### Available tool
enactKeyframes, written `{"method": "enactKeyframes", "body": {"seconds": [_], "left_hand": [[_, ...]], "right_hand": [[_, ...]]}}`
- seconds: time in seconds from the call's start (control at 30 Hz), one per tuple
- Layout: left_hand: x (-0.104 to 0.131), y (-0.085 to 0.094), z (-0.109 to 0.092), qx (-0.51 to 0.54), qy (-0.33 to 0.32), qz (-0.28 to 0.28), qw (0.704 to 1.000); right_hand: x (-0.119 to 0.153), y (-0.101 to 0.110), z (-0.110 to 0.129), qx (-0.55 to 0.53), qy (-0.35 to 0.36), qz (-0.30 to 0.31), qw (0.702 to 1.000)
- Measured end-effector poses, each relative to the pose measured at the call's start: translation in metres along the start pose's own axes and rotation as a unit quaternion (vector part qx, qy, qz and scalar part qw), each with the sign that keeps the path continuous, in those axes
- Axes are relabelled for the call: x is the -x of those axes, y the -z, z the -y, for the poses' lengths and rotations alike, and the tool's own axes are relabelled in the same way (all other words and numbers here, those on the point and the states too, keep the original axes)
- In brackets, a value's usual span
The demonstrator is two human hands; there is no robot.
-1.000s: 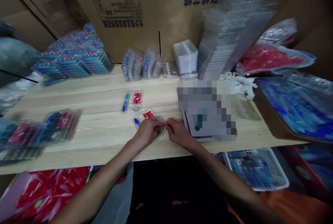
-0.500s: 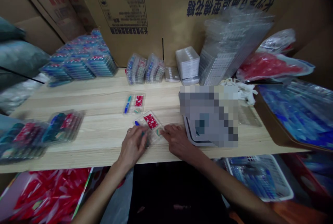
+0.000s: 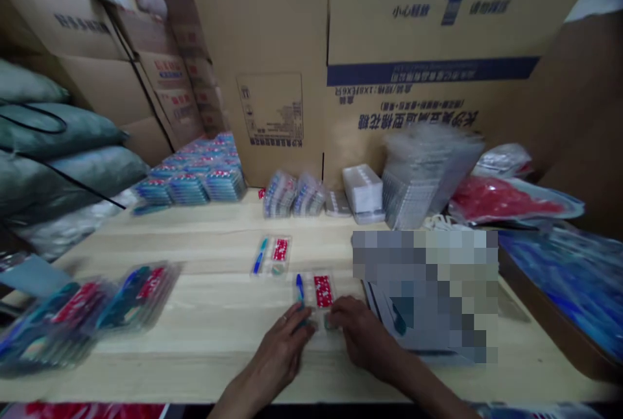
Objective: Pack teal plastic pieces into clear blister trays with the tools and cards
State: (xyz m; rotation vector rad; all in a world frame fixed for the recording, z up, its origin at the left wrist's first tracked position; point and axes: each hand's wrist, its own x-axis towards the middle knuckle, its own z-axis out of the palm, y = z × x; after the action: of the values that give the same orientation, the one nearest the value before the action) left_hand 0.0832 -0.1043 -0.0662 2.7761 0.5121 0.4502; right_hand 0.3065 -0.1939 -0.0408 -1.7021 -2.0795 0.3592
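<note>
Where both hands (image 3: 288,344) (image 3: 363,333) touch the clear pack (image 3: 312,296), they're half-curled.

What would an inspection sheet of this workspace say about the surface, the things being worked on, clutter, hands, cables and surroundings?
Surface: pale table with wood grain.
Things worked on: near tray, clear, with a blue stick and a red packet; a similar far tray lies apart behind it.
Clutter: filled packs at left, clear stack at back, red bag at right; one patch is pixelated, contents unclear.
Hands: left hand at the near tray's near-left part, right hand at its near-right; grip unclear.
Cables: dark cords or straps by the sacks; no cable identifiable.
Surroundings: cartons behind, sacks at left.
</note>
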Motion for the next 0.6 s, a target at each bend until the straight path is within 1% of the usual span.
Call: {"method": "enactKeyframes", "body": {"seconds": [0.07, 0.1, 0.17, 0.23, 0.3, 0.37, 0.43, 0.53, 0.6], "left_hand": [[-0.018, 0.004, 0.014, -0.014, -0.015, -0.010, 1.000], [-0.027, 0.008, 0.022, -0.026, -0.018, -0.017, 0.999], [-0.047, 0.018, 0.044, -0.059, 0.005, -0.036, 0.998], [-0.064, 0.028, 0.069, -0.099, 0.076, -0.039, 0.991], [-0.072, 0.037, 0.093, -0.136, 0.175, -0.013, 0.975], [-0.070, 0.040, 0.110, -0.166, 0.251, 0.025, 0.953], [-0.058, 0.038, 0.120, -0.202, 0.290, 0.042, 0.935], [-0.028, 0.030, 0.124, -0.246, 0.342, 0.060, 0.905], [-0.007, 0.027, 0.121, -0.249, 0.368, 0.081, 0.892]], "right_hand": [[-0.007, -0.001, -0.008, -0.005, -0.043, -0.055, 0.998], [-0.011, -0.003, -0.011, 0.006, -0.055, -0.064, 0.996], [-0.021, -0.009, -0.016, 0.034, -0.059, -0.037, 0.997], [-0.033, -0.018, -0.020, 0.045, -0.058, 0.014, 0.997], [-0.049, -0.024, -0.021, 0.045, -0.066, 0.048, 0.996], [-0.067, -0.025, -0.021, 0.037, -0.079, 0.052, 0.995], [-0.084, -0.023, -0.019, 0.023, -0.074, 0.047, 0.996], [-0.099, -0.021, -0.011, 0.001, -0.021, 0.036, 0.999], [-0.099, -0.024, -0.002, -0.007, 0.025, 0.051, 0.998]]}}
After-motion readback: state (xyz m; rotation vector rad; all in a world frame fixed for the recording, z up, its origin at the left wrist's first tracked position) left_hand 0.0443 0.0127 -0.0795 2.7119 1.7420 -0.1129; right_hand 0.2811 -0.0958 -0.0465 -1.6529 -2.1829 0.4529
